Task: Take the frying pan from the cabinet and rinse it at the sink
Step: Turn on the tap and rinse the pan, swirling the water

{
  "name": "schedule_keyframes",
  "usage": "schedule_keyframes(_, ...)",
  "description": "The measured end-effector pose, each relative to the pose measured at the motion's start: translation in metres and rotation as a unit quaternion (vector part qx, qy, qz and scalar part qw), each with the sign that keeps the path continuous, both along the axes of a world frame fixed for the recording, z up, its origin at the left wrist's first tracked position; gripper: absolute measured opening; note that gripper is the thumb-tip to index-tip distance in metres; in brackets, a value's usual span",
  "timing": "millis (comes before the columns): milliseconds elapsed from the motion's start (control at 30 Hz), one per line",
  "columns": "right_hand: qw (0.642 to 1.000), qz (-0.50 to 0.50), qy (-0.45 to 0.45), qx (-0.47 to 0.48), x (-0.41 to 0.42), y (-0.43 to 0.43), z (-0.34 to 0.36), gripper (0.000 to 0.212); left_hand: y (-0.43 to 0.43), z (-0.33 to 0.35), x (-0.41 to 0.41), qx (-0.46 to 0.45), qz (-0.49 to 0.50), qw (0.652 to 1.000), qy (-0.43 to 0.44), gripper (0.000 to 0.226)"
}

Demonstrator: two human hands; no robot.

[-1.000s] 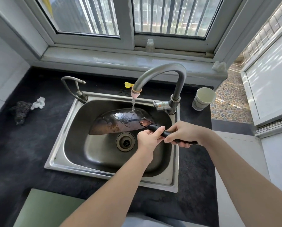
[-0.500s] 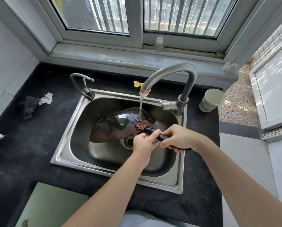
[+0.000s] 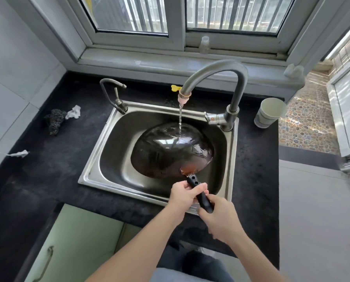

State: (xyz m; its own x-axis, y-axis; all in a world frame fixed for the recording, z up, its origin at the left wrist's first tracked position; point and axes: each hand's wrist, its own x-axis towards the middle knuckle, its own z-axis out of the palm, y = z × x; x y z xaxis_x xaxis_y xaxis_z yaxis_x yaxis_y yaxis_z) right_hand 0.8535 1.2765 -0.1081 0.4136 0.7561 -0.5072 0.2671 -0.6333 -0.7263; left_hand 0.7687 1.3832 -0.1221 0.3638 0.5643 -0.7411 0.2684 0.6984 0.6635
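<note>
The dark frying pan (image 3: 170,149) is held over the steel sink (image 3: 100,157) with its rounded underside turned up. Water runs from the grey tap (image 3: 217,78) onto the pan's far side. The black handle points toward me over the sink's front rim. My left hand (image 3: 183,195) grips the handle nearer the pan. My right hand (image 3: 221,216) grips the handle's end, just behind the left one.
A small second tap (image 3: 114,94) stands at the sink's back left. A paper cup (image 3: 269,112) sits on the black counter to the right, a dark scrubber (image 3: 55,121) and crumpled paper (image 3: 73,112) to the left. Below is a green cabinet door (image 3: 72,247).
The pan has been turned over, from edge-on to bottom-up under the stream. Both hands and the handle have swung from the sink's right side to its front rim.
</note>
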Motion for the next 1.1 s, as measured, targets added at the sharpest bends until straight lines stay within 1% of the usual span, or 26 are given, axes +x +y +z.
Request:
schedule_keyframes(33, 1.0, -0.02, -0.005, 0.006, -0.012, -0.005, -0.004, 0.012, -0.003, -0.002, -0.006, 0.004, -0.014, 1.0, 0.007, 0.022)
schedule_keyframes(167, 0.995, -0.089, -0.018, 0.031, -0.056, -0.017, -0.011, 0.037, -0.011, -0.006, -0.026, 0.027, -0.07, 0.997, 0.032, 0.023)
schedule_keyframes(200, 0.994, -0.105, -0.023, 0.03, -0.066, -0.019, -0.012, 0.038, -0.012, -0.007, -0.031, 0.036, -0.086, 0.995, 0.04, 0.023)
schedule_keyframes(300, 0.988, -0.154, -0.029, 0.008, -0.095, -0.024, -0.02, 0.035, -0.016, -0.013, -0.048, 0.051, -0.132, 0.989, 0.051, 0.024)
schedule_keyframes(433, 0.983, -0.178, -0.048, -0.003, -0.133, -0.029, -0.035, 0.031, -0.014, -0.019, -0.077, 0.053, -0.181, 0.982, 0.011, 0.017)
schedule_keyframes(567, 0.975, -0.212, -0.071, 0.002, -0.172, -0.028, -0.041, 0.031, -0.007, -0.017, -0.108, 0.026, -0.201, 0.978, -0.04, 0.018)
schedule_keyframes(700, 0.966, -0.231, -0.112, 0.0, -0.198, -0.016, -0.036, 0.03, 0.002, -0.011, -0.13, 0.022, -0.212, 0.975, -0.066, 0.016)
schedule_keyframes(767, 0.966, -0.233, -0.108, 0.003, -0.204, -0.01, -0.034, 0.027, 0.009, -0.007, -0.137, 0.028, -0.214, 0.974, -0.072, 0.015)
schedule_keyframes(833, 0.969, -0.234, -0.075, 0.017, -0.205, -0.007, -0.031, 0.019, 0.015, -0.002, -0.143, 0.027, -0.207, 0.975, -0.079, 0.014)
schedule_keyframes(967, 0.964, -0.248, 0.041, 0.09, -0.202, -0.002, -0.02, 0.007, 0.027, 0.004, -0.153, -0.012, -0.175, 0.976, -0.127, 0.014)
schedule_keyframes(1000, 0.959, -0.251, 0.079, 0.107, -0.202, 0.0, -0.016, 0.004, 0.03, 0.005, -0.155, -0.044, -0.164, 0.975, -0.146, 0.016)
schedule_keyframes(1033, 0.951, -0.261, 0.119, 0.118, -0.201, 0.001, -0.012, 0.007, 0.032, 0.007, -0.156, -0.092, -0.148, 0.97, -0.167, 0.019)
schedule_keyframes(1100, 0.928, -0.285, 0.198, 0.137, -0.2, 0.003, -0.007, 0.02, 0.036, 0.01, -0.157, -0.197, -0.128, 0.952, -0.194, 0.028)
